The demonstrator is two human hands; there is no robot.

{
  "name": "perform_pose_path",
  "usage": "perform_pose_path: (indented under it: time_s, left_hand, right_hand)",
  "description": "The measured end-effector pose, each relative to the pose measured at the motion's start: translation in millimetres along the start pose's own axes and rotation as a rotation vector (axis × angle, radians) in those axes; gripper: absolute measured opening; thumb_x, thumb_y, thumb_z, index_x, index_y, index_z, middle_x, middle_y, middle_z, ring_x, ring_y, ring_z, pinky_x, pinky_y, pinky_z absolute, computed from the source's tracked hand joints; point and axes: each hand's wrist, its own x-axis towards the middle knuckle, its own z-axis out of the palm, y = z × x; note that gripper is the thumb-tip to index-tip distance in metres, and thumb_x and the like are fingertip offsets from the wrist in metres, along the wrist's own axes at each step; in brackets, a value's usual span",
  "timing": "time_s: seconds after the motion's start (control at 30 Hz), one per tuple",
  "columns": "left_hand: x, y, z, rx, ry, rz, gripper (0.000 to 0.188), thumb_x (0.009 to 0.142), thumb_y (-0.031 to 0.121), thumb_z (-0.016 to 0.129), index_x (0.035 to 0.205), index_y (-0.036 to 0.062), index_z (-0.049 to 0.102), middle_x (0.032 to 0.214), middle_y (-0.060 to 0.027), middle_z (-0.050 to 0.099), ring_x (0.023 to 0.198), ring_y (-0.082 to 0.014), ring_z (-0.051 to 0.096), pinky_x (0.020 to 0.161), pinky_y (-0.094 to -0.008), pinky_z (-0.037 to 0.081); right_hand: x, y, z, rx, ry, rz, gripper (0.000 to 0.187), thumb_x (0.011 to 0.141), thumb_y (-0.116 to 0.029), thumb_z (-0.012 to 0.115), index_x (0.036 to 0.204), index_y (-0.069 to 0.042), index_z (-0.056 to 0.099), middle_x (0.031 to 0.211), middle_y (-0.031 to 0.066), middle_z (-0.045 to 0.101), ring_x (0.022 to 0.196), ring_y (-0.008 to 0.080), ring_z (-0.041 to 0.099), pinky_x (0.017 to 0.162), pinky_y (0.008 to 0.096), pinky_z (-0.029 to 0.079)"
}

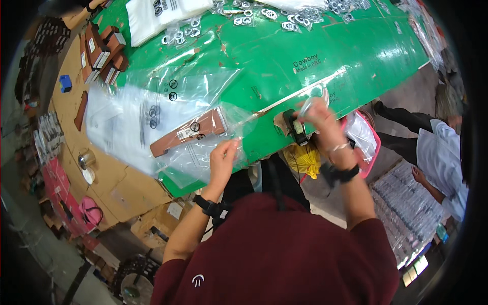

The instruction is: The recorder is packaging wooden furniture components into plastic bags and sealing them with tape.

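A brown wooden block-like piece (188,133) with a white label lies at a slant inside a clear plastic bag (190,158) at the green table's near edge. Closed fingers of my left hand (222,161) pinch the bag's right near edge. My right hand (326,124) is smeared by motion, raised beside a black tape dispenser (296,128) at the table edge. Something clear and shiny shows by its fingertips, too blurred to name. Under the bagged piece lies a stack of flat clear bags (114,119) with dark printed marks.
Brown label-bearing pieces (96,51) are piled at the far left, near a small blue object (65,83). Small bags of metal rings (300,21) line the table's far side. A yellow bag (303,158) hangs below the dispenser, beside a pink-rimmed bin (375,145). Another person (439,157) stands at right.
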Motion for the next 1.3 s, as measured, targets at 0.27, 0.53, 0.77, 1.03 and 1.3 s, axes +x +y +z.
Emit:
perform_pose_path:
  time_s: [0.27, 0.53, 0.77, 1.03, 1.3]
  left_hand:
    - [-3, 22, -9, -0.576, -0.12, -0.147, 0.037, 0.104, 0.026, 0.047, 0.131, 0.0061, 0.061, 0.104, -0.0035, 0.061, 0.091, -0.0113, 0.06, 0.078, -0.0272, 0.053]
    - [-33, 28, -22, -0.308, 0.186, 0.116, 0.039, 0.106, 0.025, 0.043, 0.135, 0.0041, 0.058, 0.103, -0.0049, 0.058, 0.079, -0.0106, 0.061, 0.071, -0.0271, 0.053]
    - [-42, 33, -14, -0.067, 0.193, 0.283, 0.038, 0.101, 0.012, 0.049, 0.138, 0.0057, 0.056, 0.099, -0.0106, 0.053, 0.081, -0.0201, 0.059, 0.072, -0.0326, 0.049]
    - [-39, 26, 0, -0.07, 0.184, 0.36, 0.041, 0.099, 0.01, 0.051, 0.141, 0.0061, 0.052, 0.099, -0.011, 0.052, 0.079, -0.0214, 0.059, 0.071, -0.0327, 0.048]
    - [-50, 29, 0, -0.071, 0.105, 0.369, 0.043, 0.099, 0.011, 0.053, 0.142, 0.0053, 0.049, 0.1, -0.0139, 0.051, 0.084, -0.0274, 0.058, 0.076, -0.0358, 0.048]
  right_hand:
    - [-26, 91, 124, -0.235, -0.209, -0.048, 0.025, 0.089, -0.023, 0.072, 0.103, -0.002, 0.07, 0.13, 0.0104, 0.06, 0.114, 0.017, 0.058, 0.092, 0.0288, 0.045]
    - [-25, 47, 117, -1.003, 0.27, -0.527, 0.017, 0.079, -0.016, 0.075, 0.094, -0.009, 0.07, 0.09, 0.0092, 0.064, 0.077, 0.0263, 0.062, 0.068, 0.0371, 0.049]
    - [-14, 50, 151, -1.29, -0.201, -0.46, 0.014, 0.08, -0.016, 0.071, 0.087, -0.006, 0.064, 0.084, 0.0109, 0.062, 0.075, 0.0325, 0.065, 0.062, 0.0423, 0.051]
    - [27, 82, 155, -1.237, -0.303, -0.406, 0.015, 0.081, -0.016, 0.067, 0.076, -0.003, 0.064, 0.082, 0.0196, 0.066, 0.074, 0.0417, 0.065, 0.063, 0.0488, 0.052]
    - [41, 115, 136, -0.407, -0.674, 0.084, 0.041, 0.088, -0.011, 0.065, 0.128, -0.002, 0.063, 0.109, 0.0115, 0.071, 0.099, 0.018, 0.065, 0.085, 0.0343, 0.051]
